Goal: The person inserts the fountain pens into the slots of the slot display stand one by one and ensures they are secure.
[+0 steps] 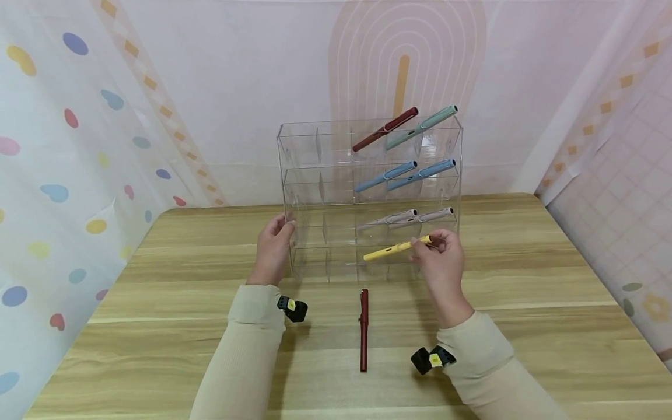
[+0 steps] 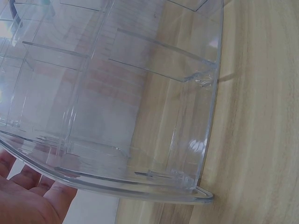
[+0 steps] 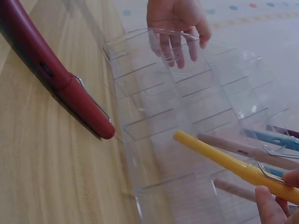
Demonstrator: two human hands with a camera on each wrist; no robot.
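My right hand [image 1: 440, 259] pinches a yellow fountain pen [image 1: 391, 251] near its capped end, by the clip. The pen lies tilted across the front of the lowest tier of a clear acrylic pen rack [image 1: 341, 271], its barrel end pointing left. At the rack's left side, my left hand [image 1: 273, 248] touches the outer wall; its extended fingers [image 3: 175, 49] show through the clear plastic in the right wrist view. On the table in front of the rack lies a dark red fountain pen [image 1: 364, 329], clip end toward the rack.
Higher tiers hold a dark red pen [image 1: 385, 129], a mint pen [image 1: 422, 127], two blue pens [image 1: 387, 176] and two pale greyish-pink pens [image 1: 389, 219], all leaning up to the right. A patterned cloth [image 1: 236, 76] hangs behind the wooden table [image 1: 525, 280].
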